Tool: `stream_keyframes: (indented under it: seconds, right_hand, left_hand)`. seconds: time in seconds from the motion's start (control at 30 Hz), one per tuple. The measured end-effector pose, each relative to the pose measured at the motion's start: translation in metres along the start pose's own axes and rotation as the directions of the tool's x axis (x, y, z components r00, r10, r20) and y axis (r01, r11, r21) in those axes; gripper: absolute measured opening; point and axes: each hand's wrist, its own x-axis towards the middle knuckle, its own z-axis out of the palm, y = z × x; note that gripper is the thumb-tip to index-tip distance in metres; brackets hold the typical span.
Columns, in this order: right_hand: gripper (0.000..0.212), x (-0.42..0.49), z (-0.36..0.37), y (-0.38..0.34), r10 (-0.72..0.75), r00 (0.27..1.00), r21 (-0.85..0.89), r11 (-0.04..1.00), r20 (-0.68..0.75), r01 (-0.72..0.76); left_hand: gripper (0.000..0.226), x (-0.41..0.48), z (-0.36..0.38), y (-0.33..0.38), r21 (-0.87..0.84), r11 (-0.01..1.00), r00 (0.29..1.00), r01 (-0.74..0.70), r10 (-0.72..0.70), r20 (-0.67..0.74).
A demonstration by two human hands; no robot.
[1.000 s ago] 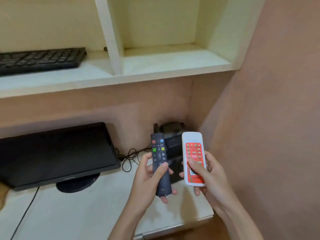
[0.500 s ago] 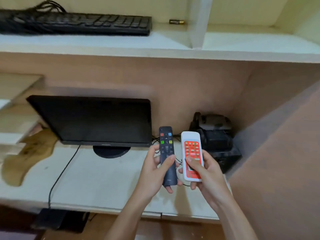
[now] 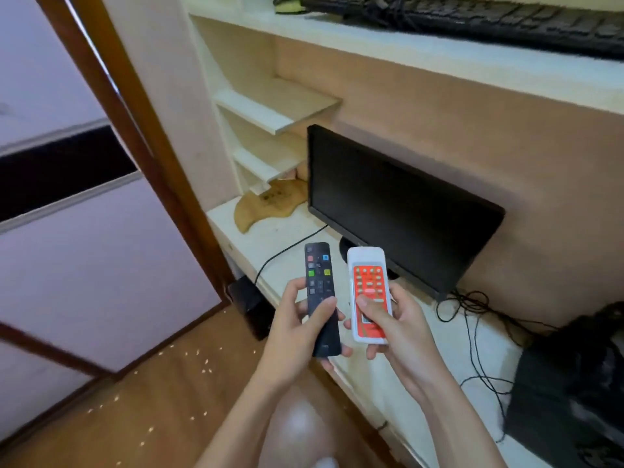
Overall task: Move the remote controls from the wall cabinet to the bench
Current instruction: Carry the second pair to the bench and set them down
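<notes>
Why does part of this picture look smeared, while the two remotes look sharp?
In the head view, the keyboard on the upper shelf and the sliding door at the left edge are streaked with motion blur; the black remote and the white-and-red remote, held in the left hand and right hand, stay crisp. The wide lens bends the straight shelf edges, and the monitor shows little glare.

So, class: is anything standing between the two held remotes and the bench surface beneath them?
Nothing solid: the black remote and white remote hang over bare bench. The monitor stands behind, and loose cables lie to the right.
</notes>
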Motion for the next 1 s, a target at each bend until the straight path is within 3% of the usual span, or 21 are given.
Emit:
stream_keyframes:
  seconds: [0.13, 0.3, 0.5, 0.73, 1.0]
  right_hand:
    - [0.028, -0.005, 0.033, 0.014, 0.048, 0.972, -0.076, 0.997, 0.229, -0.031]
    - [0.029, -0.029, 0.085, 0.042, 0.092, 0.881, -0.183, 0.983, 0.464, -0.006]
    - [0.038, -0.071, 0.178, 0.073, 0.166, 0.658, -0.270, 0.961, 0.734, 0.060]
    - [0.035, -0.127, 0.287, 0.107, 0.252, 0.397, -0.305, 0.949, 0.883, 0.075]
    - [0.036, -0.179, 0.443, 0.143, 0.336, 0.248, -0.363, 0.929, 0.909, 0.072]
  left_hand:
    - [0.031, -0.050, -0.025, -0.010, -0.036, 0.998, 0.968, -0.047, 0.036, -0.249]
    - [0.031, -0.128, -0.054, -0.027, -0.026, 0.998, 0.865, -0.048, 0.029, -0.501]
    - [0.039, -0.226, -0.100, -0.031, -0.005, 0.998, 0.624, -0.068, 0.039, -0.781]
    - [0.041, -0.313, -0.160, -0.033, -0.051, 0.990, 0.337, -0.135, -0.002, -0.941]
    - [0.025, -0.393, -0.283, -0.036, -0.044, 0.986, 0.120, -0.163, -0.025, -0.992]
